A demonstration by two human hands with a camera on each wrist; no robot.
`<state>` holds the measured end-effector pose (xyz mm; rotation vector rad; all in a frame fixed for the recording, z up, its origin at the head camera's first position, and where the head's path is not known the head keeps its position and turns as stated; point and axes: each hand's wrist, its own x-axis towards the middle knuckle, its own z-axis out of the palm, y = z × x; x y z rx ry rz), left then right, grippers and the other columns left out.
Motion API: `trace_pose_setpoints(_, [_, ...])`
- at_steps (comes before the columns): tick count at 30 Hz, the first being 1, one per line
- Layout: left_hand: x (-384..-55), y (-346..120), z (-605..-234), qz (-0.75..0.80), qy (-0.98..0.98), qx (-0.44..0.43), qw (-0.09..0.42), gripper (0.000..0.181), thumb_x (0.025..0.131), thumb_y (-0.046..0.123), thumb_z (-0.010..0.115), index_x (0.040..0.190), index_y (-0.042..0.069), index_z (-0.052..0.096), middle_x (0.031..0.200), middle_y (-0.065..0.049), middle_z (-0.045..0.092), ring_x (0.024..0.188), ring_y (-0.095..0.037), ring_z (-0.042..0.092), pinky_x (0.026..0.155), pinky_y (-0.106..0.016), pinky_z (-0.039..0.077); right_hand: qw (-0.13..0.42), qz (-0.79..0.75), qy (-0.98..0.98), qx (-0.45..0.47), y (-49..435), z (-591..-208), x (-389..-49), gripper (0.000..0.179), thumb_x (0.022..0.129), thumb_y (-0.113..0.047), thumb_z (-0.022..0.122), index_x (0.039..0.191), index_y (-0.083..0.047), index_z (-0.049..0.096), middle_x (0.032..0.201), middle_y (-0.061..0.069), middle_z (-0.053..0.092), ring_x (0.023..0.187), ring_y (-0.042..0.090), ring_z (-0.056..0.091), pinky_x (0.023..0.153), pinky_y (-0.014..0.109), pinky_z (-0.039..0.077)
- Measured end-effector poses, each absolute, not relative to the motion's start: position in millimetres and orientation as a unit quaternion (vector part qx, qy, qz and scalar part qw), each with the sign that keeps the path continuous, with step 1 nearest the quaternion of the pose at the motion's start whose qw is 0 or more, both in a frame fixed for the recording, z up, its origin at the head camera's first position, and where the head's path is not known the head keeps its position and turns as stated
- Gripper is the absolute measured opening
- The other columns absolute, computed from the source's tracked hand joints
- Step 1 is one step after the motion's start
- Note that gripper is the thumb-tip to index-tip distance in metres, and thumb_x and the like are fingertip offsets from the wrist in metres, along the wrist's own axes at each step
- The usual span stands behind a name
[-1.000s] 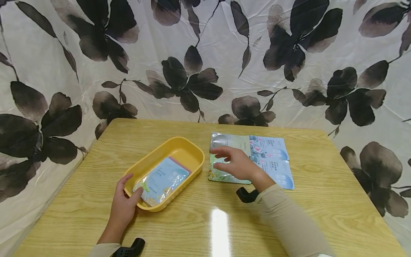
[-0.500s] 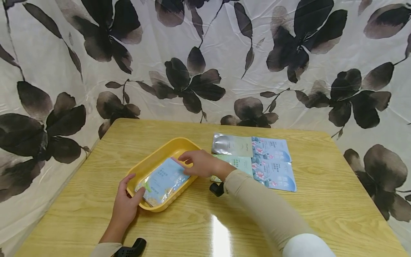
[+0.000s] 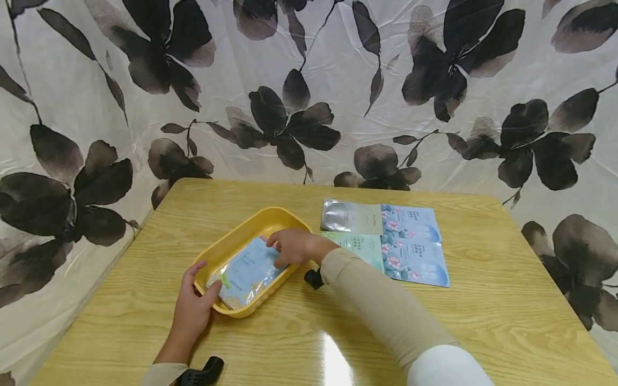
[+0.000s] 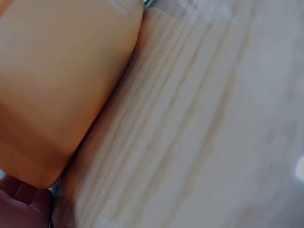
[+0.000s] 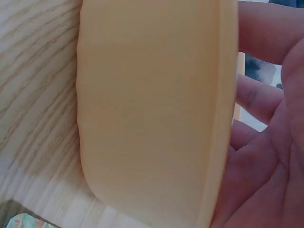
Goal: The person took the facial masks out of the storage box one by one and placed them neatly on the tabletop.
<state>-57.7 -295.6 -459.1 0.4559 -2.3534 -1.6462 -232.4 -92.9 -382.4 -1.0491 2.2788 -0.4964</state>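
A yellow plastic basket point(image 3: 227, 244) lies at a slant on the table, holding light-blue sheet mask packets point(image 3: 243, 268) stacked flat, with a pinkish edge underneath. My left hand point(image 3: 190, 308) grips its near left end, thumb over the rim and fingers outside. Reaching over the right rim, my right hand point(image 3: 296, 246) has its thumb and forefinger spread at the far end of the top packet. In the right wrist view, the basket's wall point(image 5: 152, 114) hides the fingertips. The left wrist view has the basket's outer wall point(image 4: 61, 85) close up.
Right of the basket, packets lie flat in two rows: a silver-green one point(image 3: 352, 217), a green one point(image 3: 359, 246) partly behind the right sleeve, and two blue ones point(image 3: 410, 222). A floral curtain point(image 3: 309, 96) hangs behind the wooden table point(image 3: 483, 300).
My right hand has moved left from above the flat packets into the basket, onto its top packet. My left hand keeps its grip on the rim.
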Motion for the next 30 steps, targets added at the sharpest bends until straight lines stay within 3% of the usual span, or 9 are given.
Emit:
trace_pose_setpoints(3, [-58.0, -295.5, -459.3, -0.562, -0.804, 0.156, 0.116, 0.061, 0.103, 0.014, 0.055, 0.154, 0.004, 0.024, 0.145, -0.025, 0.037, 0.104, 0.002, 0.047, 0.082, -0.007, 0.040, 0.287, -0.165, 0.860, -0.388, -94.8, -382.4, -231.8, 0.053, 0.093, -0.021, 0.072, 0.142, -0.015, 0.054, 0.132, 0.008, 0.061, 0.121, 0.019, 0.056, 0.095, 0.029, 0.045])
trace_pose_setpoints(10, [-58.8, -295.6, -460.9, -0.571, -0.798, 0.152, 0.117, 0.061, 0.103, 0.013, 0.054, 0.154, 0.003, 0.024, 0.146, -0.026, 0.036, 0.107, -0.001, 0.047, 0.082, -0.008, 0.041, 0.291, -0.174, 0.859, -0.383, -97.5, -383.7, -232.4, 0.053, 0.091, -0.022, 0.074, 0.141, -0.015, 0.056, 0.130, 0.007, 0.062, 0.118, 0.018, 0.057, 0.093, 0.027, 0.045])
trace_pose_setpoints(20, [-58.7, -296.2, -460.1, -0.564, -0.803, 0.153, 0.117, 0.060, 0.103, 0.014, 0.055, 0.154, 0.005, 0.025, 0.145, -0.025, 0.038, 0.105, 0.001, 0.047, 0.081, -0.008, 0.041, 0.334, -0.324, 0.811, -0.355, -94.2, -383.4, -236.4, 0.056, 0.090, -0.010, 0.075, 0.141, -0.008, 0.054, 0.144, 0.016, 0.052, 0.133, 0.026, 0.048, 0.094, 0.029, 0.047])
trace_pose_setpoints(25, [-58.9, -296.2, -460.4, -0.557, -0.807, 0.160, 0.116, 0.060, 0.103, 0.015, 0.055, 0.154, 0.005, 0.025, 0.146, -0.024, 0.037, 0.108, -0.005, 0.046, 0.082, -0.007, 0.039, 0.328, -0.350, 0.802, -0.355, -93.8, -384.2, -235.7, 0.053, 0.089, -0.013, 0.077, 0.139, -0.010, 0.058, 0.141, 0.014, 0.054, 0.131, 0.027, 0.049, 0.092, 0.029, 0.047])
trace_pose_setpoints(30, [-58.3, -296.4, -460.9, -0.551, -0.810, 0.161, 0.118, 0.060, 0.102, 0.015, 0.056, 0.154, 0.005, 0.026, 0.144, -0.024, 0.039, 0.103, -0.001, 0.047, 0.079, -0.008, 0.041, 0.309, -0.345, 0.804, -0.373, -95.5, -385.6, -232.8, 0.053, 0.087, -0.020, 0.080, 0.136, -0.014, 0.061, 0.143, 0.009, 0.052, 0.129, 0.026, 0.049, 0.095, 0.028, 0.044])
